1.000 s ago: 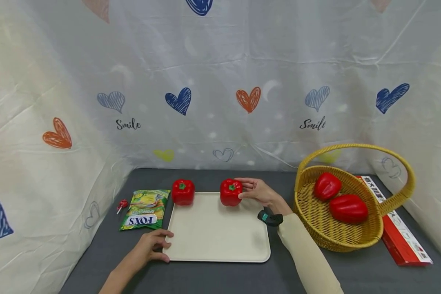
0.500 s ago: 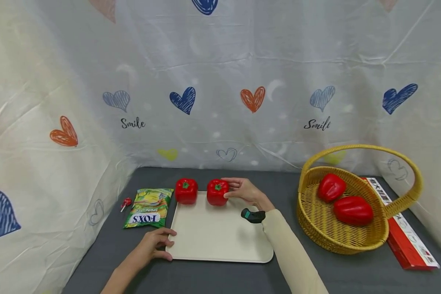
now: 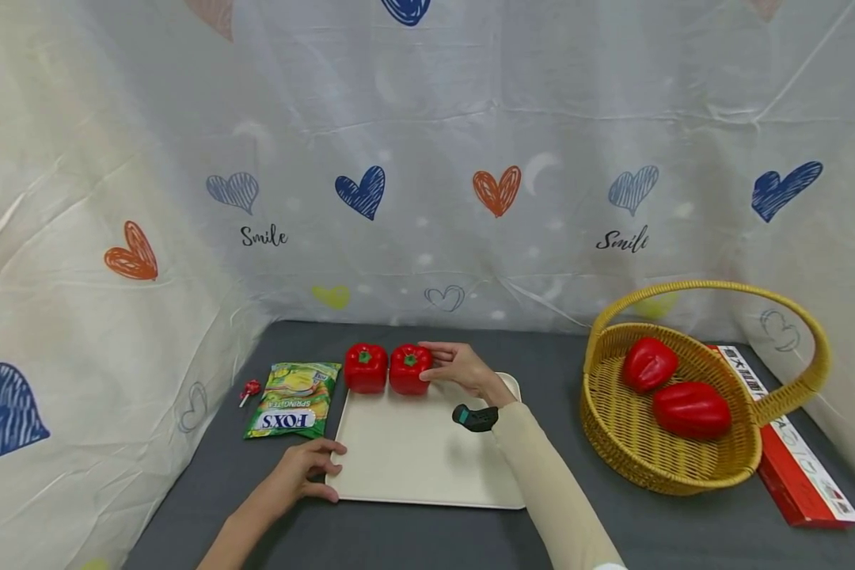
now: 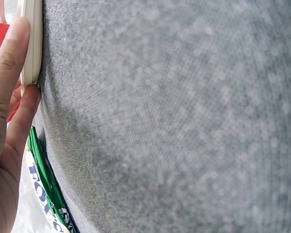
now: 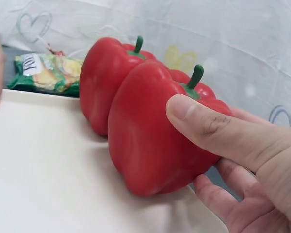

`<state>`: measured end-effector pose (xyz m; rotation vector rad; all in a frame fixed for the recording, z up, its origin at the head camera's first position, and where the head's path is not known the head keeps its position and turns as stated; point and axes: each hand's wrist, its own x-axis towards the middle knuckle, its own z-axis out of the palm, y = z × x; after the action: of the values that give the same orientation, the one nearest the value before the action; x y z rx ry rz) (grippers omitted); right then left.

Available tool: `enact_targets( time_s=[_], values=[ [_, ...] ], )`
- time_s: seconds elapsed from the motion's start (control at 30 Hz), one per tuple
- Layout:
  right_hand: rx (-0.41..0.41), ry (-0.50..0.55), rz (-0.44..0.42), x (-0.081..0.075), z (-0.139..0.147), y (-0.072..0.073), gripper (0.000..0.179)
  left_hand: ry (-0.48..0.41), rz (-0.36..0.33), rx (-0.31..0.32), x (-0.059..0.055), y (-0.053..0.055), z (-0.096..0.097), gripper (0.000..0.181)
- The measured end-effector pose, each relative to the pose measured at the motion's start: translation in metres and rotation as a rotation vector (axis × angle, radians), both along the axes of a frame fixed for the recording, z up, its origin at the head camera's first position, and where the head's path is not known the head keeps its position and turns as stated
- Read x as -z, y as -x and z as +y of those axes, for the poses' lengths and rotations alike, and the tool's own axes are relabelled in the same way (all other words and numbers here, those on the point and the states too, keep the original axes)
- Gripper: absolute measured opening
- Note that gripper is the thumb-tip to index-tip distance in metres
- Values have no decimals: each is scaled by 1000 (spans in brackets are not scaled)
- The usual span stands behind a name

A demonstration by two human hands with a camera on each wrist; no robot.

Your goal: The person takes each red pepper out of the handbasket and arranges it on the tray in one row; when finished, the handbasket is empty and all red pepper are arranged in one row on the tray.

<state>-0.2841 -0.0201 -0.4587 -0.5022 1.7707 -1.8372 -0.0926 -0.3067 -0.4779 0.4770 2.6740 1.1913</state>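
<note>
A red bell pepper (image 3: 409,370) stands upright at the back edge of the cream tray (image 3: 427,451). My right hand (image 3: 463,370) holds it from the right, thumb across its near side and fingers behind, as the right wrist view shows. Directly left of it, right alongside, a second red bell pepper (image 5: 104,80) stands at the tray's back left corner. My left hand (image 3: 302,473) grips the tray's front left corner. In the left wrist view, the thumb (image 4: 12,58) lies over the tray rim (image 4: 33,43), with a fingertip at its lower corner.
A green and yellow FOX'S candy bag (image 3: 294,400) lies left of the tray, with a red lollipop (image 3: 250,389) beyond it. At right, a yellow wicker basket (image 3: 613,451) holds two red bell peppers (image 3: 693,409). A red and white box (image 3: 801,483) lies beside the basket.
My right hand has brought its bell pepper leftward along the tray's back edge until it stands right beside the other one. The left hand keeps its place at the tray.
</note>
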Motion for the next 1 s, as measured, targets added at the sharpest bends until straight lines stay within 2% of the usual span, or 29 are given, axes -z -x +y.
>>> enact_targets(
  time_s=[0.23, 0.63, 0.87, 1.0],
  values=[
    [-8, -1, -7, -3, -3, -1, 60, -4, -12, -10, 0, 0, 1, 28],
    [39, -40, 11, 1, -6, -5, 60, -28, -24, -11, 1, -1, 1, 25],
    [48, -61, 30, -1, -4, -9, 59, -115, -93, -50, -1, -2, 2, 33],
    [46, -48, 32, -2, -4, -10, 60, -109, -97, -52, -2, -1, 3, 33]
  ],
)
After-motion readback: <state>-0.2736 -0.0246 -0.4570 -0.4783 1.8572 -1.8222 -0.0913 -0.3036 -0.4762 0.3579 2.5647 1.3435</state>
